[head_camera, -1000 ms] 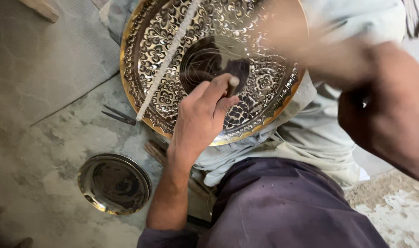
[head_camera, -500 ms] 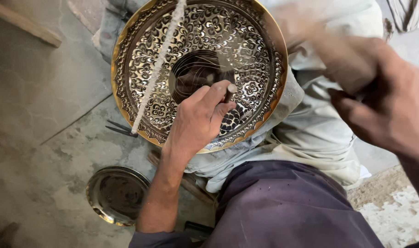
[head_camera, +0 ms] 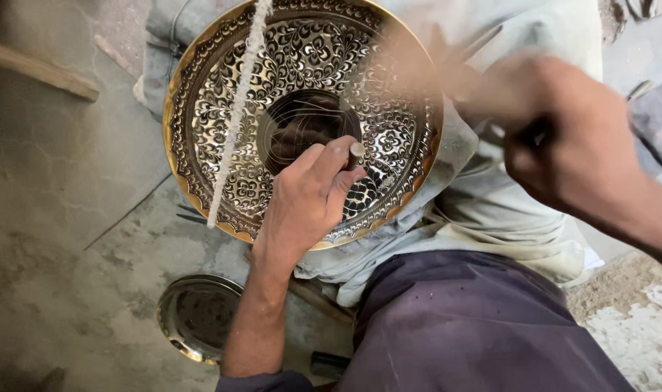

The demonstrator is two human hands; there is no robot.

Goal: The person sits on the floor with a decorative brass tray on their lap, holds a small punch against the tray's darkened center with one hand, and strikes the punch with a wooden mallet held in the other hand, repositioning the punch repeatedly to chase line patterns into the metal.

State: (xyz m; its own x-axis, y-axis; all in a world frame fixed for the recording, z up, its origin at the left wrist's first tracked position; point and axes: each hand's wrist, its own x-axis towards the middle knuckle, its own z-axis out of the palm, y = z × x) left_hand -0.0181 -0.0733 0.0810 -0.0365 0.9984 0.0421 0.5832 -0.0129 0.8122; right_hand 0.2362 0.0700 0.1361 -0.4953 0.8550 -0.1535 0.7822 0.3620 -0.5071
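A large round brass plate (head_camera: pixel 222 123) with dense engraved floral patterns and a dark bare centre rests across my lap. My left hand (head_camera: pixel 305 199) lies on its lower part, fingers closed around a small metal chisel (head_camera: pixel 355 151) whose top end sticks up by my thumb. My right hand (head_camera: pixel 563 138) is raised at the right, gripping a hammer (head_camera: pixel 447 58) that is motion-blurred over the plate's right rim. A white twisted cord (head_camera: pixel 236 109) runs diagonally over the plate's left half.
A small round metal dish (head_camera: pixel 196 316) lies on the stone floor at lower left. A wooden stick (head_camera: pixel 37 69) lies at upper left. Pale cloth (head_camera: pixel 490 210) covers my lap under the plate; dark trousers (head_camera: pixel 476 327) fill the lower right.
The view has shifted so the plate sits more central. My right hand with the hammer has moved nearer the plate. My left hand keeps the chisel on the plate.
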